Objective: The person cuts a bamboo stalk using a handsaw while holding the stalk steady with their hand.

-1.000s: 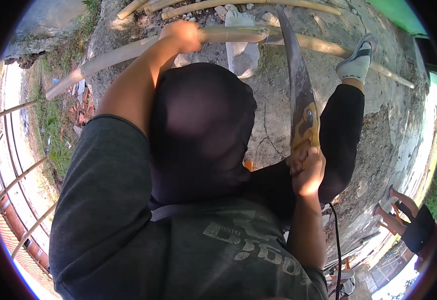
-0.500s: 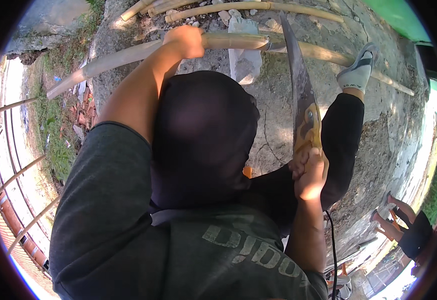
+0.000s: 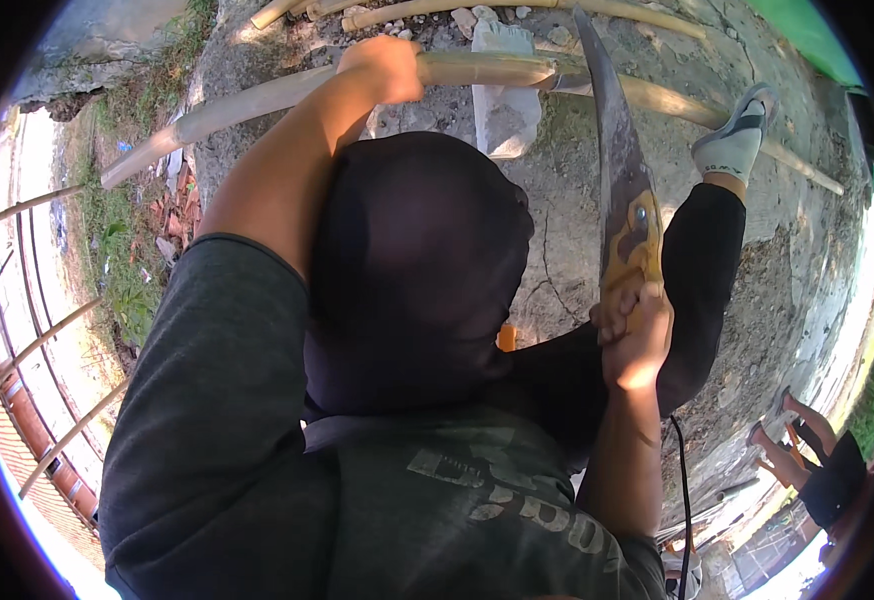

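A long bamboo pole [image 3: 477, 70] lies crosswise ahead of me, over a pale block [image 3: 507, 125]. My left hand [image 3: 387, 68] is closed round the pole, left of the block. In my right hand [image 3: 639, 335] is a handsaw [image 3: 619, 150] with a yellow-brown handle, my fingers wrapped about the grip. Its dark blade points away from me and crosses the pole just right of the block; whether the teeth touch the bamboo I cannot tell. Farther right, a foot in a light sock and sandal [image 3: 742, 130] rests at the pole.
More bamboo poles [image 3: 517, 6] lie at the far edge of the cracked concrete ground [image 3: 557, 230]. Broken brick pieces [image 3: 179, 212] and weeds are at the left. Another person [image 3: 827, 475] is at the far right. A black cord [image 3: 684, 490] hangs by my right arm.
The scene has shifted slightly right and up in the picture. Both hands keep their hold, and the saw stays across the pole with little visible movement against it.
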Available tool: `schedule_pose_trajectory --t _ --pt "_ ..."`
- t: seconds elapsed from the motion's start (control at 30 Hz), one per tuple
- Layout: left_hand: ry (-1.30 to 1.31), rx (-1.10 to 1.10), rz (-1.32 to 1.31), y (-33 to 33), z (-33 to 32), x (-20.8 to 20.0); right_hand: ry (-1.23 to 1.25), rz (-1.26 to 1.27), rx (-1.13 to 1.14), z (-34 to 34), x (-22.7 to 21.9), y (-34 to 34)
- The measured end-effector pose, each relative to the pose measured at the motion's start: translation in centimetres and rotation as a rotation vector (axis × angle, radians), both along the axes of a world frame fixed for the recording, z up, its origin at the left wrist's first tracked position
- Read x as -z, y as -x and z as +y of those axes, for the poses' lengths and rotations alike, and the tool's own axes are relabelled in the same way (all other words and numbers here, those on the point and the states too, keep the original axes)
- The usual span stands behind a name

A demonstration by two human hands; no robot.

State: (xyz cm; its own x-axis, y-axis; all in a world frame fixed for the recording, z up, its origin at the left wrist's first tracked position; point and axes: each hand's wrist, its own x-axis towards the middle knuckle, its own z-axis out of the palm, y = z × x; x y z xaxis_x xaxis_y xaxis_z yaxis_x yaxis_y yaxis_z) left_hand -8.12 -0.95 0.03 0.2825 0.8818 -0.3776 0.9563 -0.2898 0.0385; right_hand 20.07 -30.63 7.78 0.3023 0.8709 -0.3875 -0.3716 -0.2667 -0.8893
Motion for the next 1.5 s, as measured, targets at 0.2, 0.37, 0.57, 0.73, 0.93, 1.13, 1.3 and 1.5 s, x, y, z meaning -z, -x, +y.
schedule_pose_trajectory --t 0.2,0.37,0.57,0.73,0.93,1.13,1.3,1.5 --pt "0.039 0.066 -0.054 -2.1 1.1 0.3 0.113 -0.091 -0.012 13.4 2.5 -3.9" --pt "0.027 0.009 0.001 0.2 0.9 -0.1 -0.047 -0.167 -0.059 -3.2 0.5 0.8" --pt "0.010 0.047 -0.014 -2.3 0.6 0.4 0.019 -0.227 -0.062 15.9 3.9 -3.0" --pt "0.118 0.014 0.054 -1.1 3.8 0.7 0.096 -0.350 -0.143 9.2 2.5 -0.1" --pt "0.084 0.009 0.049 -1.0 0.7 -0.7 0.048 -0.075 -0.057 1.6 -1.4 -0.2" --pt "0.156 0.036 0.007 -1.9 1.8 -0.3 0.100 -0.199 -0.047 12.5 2.7 -0.9" --pt "0.077 -0.013 -0.004 0.0 1.4 -0.3 -0.028 -0.028 -0.077 0.2 0.8 -0.7" --pt "0.112 0.059 -0.022 -3.1 1.7 -0.8 0.095 -0.174 -0.020 13.9 2.1 -2.9"
